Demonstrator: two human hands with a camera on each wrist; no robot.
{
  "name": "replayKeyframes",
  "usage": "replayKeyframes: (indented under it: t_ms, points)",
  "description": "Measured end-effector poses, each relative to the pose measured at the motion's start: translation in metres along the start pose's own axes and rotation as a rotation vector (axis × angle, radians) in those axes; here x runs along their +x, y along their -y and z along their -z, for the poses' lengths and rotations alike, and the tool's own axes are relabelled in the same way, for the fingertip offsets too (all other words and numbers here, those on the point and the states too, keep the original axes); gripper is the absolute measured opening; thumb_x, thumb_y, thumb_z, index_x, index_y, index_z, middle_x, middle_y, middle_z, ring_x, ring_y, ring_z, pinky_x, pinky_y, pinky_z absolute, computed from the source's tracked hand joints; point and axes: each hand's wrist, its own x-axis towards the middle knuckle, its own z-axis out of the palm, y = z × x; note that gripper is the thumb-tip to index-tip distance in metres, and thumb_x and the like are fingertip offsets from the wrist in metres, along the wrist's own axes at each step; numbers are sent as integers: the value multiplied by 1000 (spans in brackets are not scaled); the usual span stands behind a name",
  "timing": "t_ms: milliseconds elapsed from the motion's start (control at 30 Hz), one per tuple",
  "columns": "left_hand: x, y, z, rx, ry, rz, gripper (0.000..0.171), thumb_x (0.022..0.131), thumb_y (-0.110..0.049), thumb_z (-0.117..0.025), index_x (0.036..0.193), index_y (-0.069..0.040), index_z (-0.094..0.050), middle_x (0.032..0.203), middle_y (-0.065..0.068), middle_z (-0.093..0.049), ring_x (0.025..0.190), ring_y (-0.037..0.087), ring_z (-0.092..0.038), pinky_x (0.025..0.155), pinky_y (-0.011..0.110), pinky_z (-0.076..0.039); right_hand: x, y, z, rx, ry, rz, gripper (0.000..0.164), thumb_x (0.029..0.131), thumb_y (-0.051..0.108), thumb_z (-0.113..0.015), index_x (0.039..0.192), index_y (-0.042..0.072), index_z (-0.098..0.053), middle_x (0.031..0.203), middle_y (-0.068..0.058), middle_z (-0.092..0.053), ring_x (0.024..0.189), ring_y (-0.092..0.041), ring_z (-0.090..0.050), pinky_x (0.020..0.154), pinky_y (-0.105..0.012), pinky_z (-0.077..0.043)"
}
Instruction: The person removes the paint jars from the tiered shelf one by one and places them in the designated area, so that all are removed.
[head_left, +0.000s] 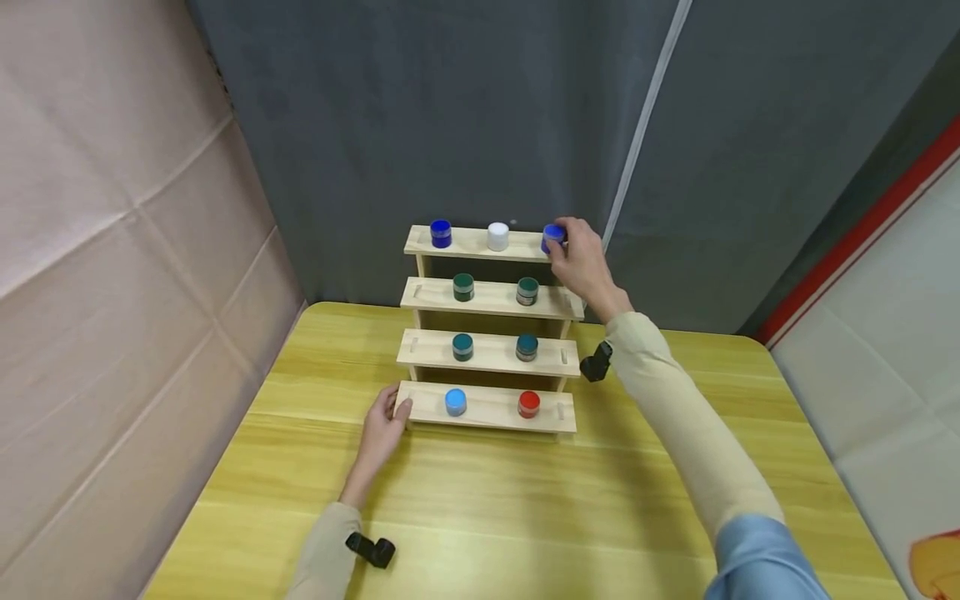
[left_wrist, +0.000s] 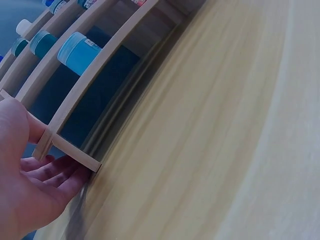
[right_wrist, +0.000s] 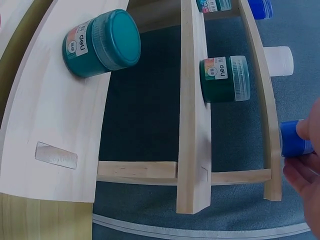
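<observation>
My right hand (head_left: 583,260) pinches a blue paint jar (head_left: 552,239) at the right end of the top tier of a stepped wooden rack (head_left: 487,353). In the right wrist view the thumb and fingers hold that jar (right_wrist: 294,138) by its sides. My left hand (head_left: 381,429) grips the left end of the lowest tier, thumb on top; in the left wrist view its fingers (left_wrist: 65,175) reach round the end piece. A white jar (head_left: 498,237) and a dark blue jar (head_left: 441,234) share the top tier.
Green jars (head_left: 463,287) stand on the second tier, teal jars (head_left: 462,347) on the third. The lowest holds a light blue jar (head_left: 455,402) and a red jar (head_left: 528,404). Behind the yellow wooden table (head_left: 480,508) hangs a grey curtain (head_left: 450,108); a pale wall (head_left: 135,275) flanks the left.
</observation>
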Motion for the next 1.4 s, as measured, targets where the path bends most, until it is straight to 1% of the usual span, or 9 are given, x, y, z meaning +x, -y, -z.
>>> replayKeyframes:
  t_ms: [167, 333, 433, 533, 600, 800, 1067, 1267, 1400]
  points:
    - [-1, 0, 1, -22, 5, 0, 52, 105, -13, -55, 152, 1, -38, 141, 29, -55, 122, 42, -60, 97, 36, -54, -1, -2, 2, -20, -83, 49, 37, 101, 9, -57, 132, -11, -53, 125, -29, -58, 111, -40, -60, 96, -50, -53]
    - [-4, -8, 6, -77, 5, 4, 55, 103, -7, -56, 155, -5, -38, 143, 30, -54, 85, 22, -69, 75, 23, -55, -1, -5, 7, -22, -133, 65, 35, 100, 7, -59, 130, -10, -55, 124, -29, -59, 110, -40, -60, 99, -51, -52]
    - [-2, -3, 6, -89, -13, 5, 54, 102, -6, -58, 153, -7, -41, 140, 28, -57, 88, 21, -71, 69, 17, -52, -3, -8, 9, -17, -162, 69, 35, 99, 6, -59, 130, -10, -55, 123, -29, -60, 107, -40, -60, 97, -51, -51]
    - [0, 3, 7, -91, -21, 12, 53, 102, -9, -58, 153, -9, -42, 139, 26, -58, 114, 36, -67, 80, 15, -52, -5, -11, 11, -7, -193, 75, 35, 98, 5, -60, 129, -11, -56, 123, -29, -60, 107, -40, -60, 97, -50, -51]
    - [0, 4, 8, -89, -17, 20, 54, 102, -10, -58, 154, -9, -42, 140, 25, -58, 120, 40, -64, 84, 15, -52, -6, -13, 13, -4, -211, 76, 35, 98, 4, -62, 129, -11, -56, 123, -29, -61, 108, -39, -61, 98, -49, -51]
    - [-2, 2, 12, -107, -19, 31, 53, 103, -10, -58, 153, -9, -42, 140, 25, -58, 110, 32, -70, 83, 15, -52, -10, -22, 15, -12, -256, 81, 35, 96, 6, -65, 127, -10, -59, 121, -28, -62, 105, -39, -63, 96, -49, -53]
    - [-3, 1, 15, -141, -10, 46, 54, 102, -11, -58, 154, -9, -42, 140, 26, -58, 86, 0, -65, 80, 16, -51, -18, -37, 19, -16, -315, 80, 34, 95, 5, -66, 124, -11, -60, 120, -29, -63, 104, -41, -63, 95, -50, -53]
    - [-1, 5, 15, -139, -12, 42, 52, 102, -10, -59, 152, -9, -44, 139, 26, -59, 92, 4, -67, 81, 16, -51, -24, -48, 21, -15, -333, 39, 33, 94, 4, -66, 124, -10, -60, 119, -29, -63, 104, -42, -63, 95, -50, -52]
    - [1, 6, 15, -135, -13, 56, 52, 101, -11, -59, 151, -10, -45, 139, 25, -59, 104, 20, -70, 83, 16, -52, -26, -55, 20, -17, -319, 11, 34, 94, 5, -67, 124, -10, -60, 120, -28, -63, 104, -41, -62, 96, -49, -52]
